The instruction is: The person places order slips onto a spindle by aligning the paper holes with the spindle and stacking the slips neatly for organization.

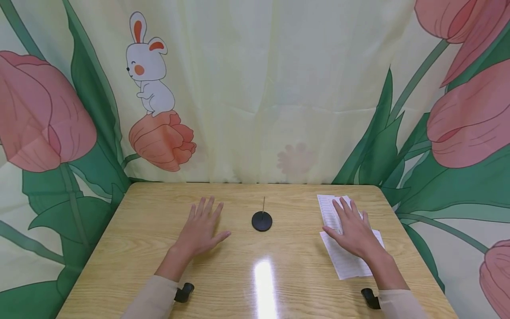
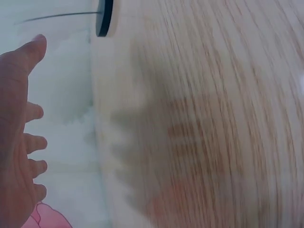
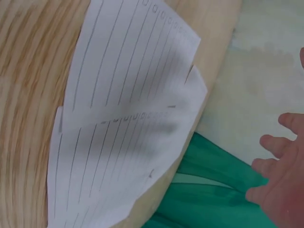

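Observation:
My left hand (image 1: 201, 232) hovers over the left half of the table with its fingers spread and straight, holding nothing. Over the right side, my right hand (image 1: 354, 232) is also spread, above two overlapping white lined sheets of paper (image 1: 346, 263). In the right wrist view a gap shows between that hand and the lined paper (image 3: 128, 57), which carries rows of small boxes. Between the hands stands a black round base (image 1: 261, 222) with a thin upright rod (image 1: 264, 204). The left wrist view shows the base (image 2: 105, 19) beyond the left thumb.
The wooden table (image 1: 223, 283) reaches back to a curtain (image 1: 239, 88) printed with tulips and a rabbit. A bright light reflection lies on the table's front middle. Black wrist pieces (image 1: 184, 293) are at both sleeves.

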The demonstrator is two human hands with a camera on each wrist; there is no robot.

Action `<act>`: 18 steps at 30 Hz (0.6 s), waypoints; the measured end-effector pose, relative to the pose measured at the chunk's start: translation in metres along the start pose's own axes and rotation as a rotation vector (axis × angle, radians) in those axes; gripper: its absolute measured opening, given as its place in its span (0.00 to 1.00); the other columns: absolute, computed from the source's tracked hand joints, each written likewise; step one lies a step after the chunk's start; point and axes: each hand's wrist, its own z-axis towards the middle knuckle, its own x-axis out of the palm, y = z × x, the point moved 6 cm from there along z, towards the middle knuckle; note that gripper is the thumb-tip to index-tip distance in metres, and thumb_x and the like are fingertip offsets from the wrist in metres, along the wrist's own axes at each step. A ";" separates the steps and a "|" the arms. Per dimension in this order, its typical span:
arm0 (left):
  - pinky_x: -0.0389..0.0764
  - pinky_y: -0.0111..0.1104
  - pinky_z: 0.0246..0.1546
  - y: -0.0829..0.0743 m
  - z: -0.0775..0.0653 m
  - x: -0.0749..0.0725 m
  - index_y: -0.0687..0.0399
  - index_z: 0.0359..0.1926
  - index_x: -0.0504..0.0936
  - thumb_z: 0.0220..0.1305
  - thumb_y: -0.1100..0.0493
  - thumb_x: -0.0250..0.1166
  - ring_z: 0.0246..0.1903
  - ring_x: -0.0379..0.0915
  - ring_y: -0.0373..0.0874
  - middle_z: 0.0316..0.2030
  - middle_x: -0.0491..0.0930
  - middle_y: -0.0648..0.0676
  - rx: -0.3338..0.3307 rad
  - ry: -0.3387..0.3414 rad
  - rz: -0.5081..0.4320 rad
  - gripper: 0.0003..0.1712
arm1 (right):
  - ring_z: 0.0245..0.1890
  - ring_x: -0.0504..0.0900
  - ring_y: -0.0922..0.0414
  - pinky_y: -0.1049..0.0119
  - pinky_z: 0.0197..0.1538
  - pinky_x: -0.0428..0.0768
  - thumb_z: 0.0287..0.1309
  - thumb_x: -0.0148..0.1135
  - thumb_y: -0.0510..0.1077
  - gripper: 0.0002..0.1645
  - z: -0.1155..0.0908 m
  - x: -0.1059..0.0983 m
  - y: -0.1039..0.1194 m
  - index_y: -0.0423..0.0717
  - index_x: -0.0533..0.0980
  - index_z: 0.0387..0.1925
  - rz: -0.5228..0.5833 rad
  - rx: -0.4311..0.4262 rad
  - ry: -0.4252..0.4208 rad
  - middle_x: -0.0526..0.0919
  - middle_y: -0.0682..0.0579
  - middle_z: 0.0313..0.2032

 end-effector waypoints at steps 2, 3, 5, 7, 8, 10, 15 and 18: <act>0.50 0.65 0.74 -0.002 0.001 0.002 0.54 0.80 0.59 0.68 0.28 0.59 0.79 0.45 0.69 0.79 0.52 0.67 -0.001 0.009 -0.006 0.52 | 0.79 0.45 0.30 0.20 0.69 0.44 0.67 0.57 0.70 0.56 -0.001 -0.001 -0.004 0.42 0.51 0.81 0.004 -0.001 -0.004 0.50 0.32 0.79; 0.50 0.64 0.75 -0.002 0.002 0.003 0.54 0.80 0.58 0.68 0.28 0.58 0.79 0.44 0.68 0.80 0.51 0.67 -0.002 0.015 -0.010 0.52 | 0.79 0.45 0.30 0.21 0.69 0.44 0.68 0.57 0.70 0.56 -0.001 -0.001 -0.006 0.42 0.51 0.81 0.008 -0.001 -0.006 0.50 0.32 0.79; 0.50 0.64 0.75 -0.005 0.004 0.005 0.53 0.81 0.56 0.69 0.27 0.57 0.79 0.43 0.68 0.80 0.50 0.67 0.000 0.028 -0.020 0.53 | 0.79 0.46 0.30 0.21 0.69 0.44 0.68 0.56 0.70 0.55 -0.003 -0.002 -0.010 0.42 0.51 0.81 0.016 0.001 -0.010 0.51 0.32 0.79; 0.50 0.64 0.75 -0.008 0.006 0.005 0.53 0.81 0.56 0.69 0.28 0.58 0.79 0.43 0.68 0.80 0.51 0.67 0.004 0.032 -0.043 0.53 | 0.79 0.47 0.30 0.21 0.69 0.44 0.68 0.57 0.69 0.55 -0.005 -0.003 -0.013 0.41 0.52 0.81 0.021 0.004 -0.016 0.52 0.33 0.79; 0.50 0.64 0.75 -0.009 0.008 0.006 0.53 0.81 0.56 0.69 0.28 0.57 0.79 0.43 0.68 0.80 0.50 0.67 0.005 0.037 -0.052 0.53 | 0.78 0.48 0.30 0.21 0.69 0.44 0.68 0.57 0.69 0.54 -0.005 -0.003 -0.015 0.41 0.53 0.80 0.021 0.006 -0.019 0.52 0.32 0.79; 0.50 0.63 0.75 -0.012 0.010 0.007 0.54 0.81 0.55 0.69 0.28 0.58 0.79 0.43 0.68 0.80 0.50 0.67 0.010 0.044 -0.068 0.53 | 0.78 0.50 0.29 0.21 0.69 0.45 0.68 0.58 0.68 0.53 -0.007 -0.004 -0.020 0.40 0.54 0.80 0.018 0.007 -0.031 0.54 0.32 0.78; 0.50 0.62 0.76 -0.019 0.016 0.014 0.53 0.82 0.54 0.69 0.28 0.57 0.80 0.43 0.67 0.81 0.49 0.66 0.016 0.070 -0.089 0.53 | 0.75 0.56 0.29 0.21 0.68 0.47 0.67 0.61 0.65 0.51 -0.012 -0.007 -0.031 0.39 0.58 0.78 -0.003 -0.004 -0.076 0.59 0.31 0.76; 0.50 0.62 0.76 -0.023 0.020 0.017 0.54 0.81 0.54 0.70 0.28 0.57 0.79 0.44 0.67 0.80 0.50 0.66 0.031 0.069 -0.102 0.52 | 0.74 0.58 0.29 0.20 0.68 0.48 0.67 0.61 0.64 0.51 -0.015 -0.008 -0.038 0.38 0.58 0.77 -0.011 -0.001 -0.085 0.60 0.30 0.75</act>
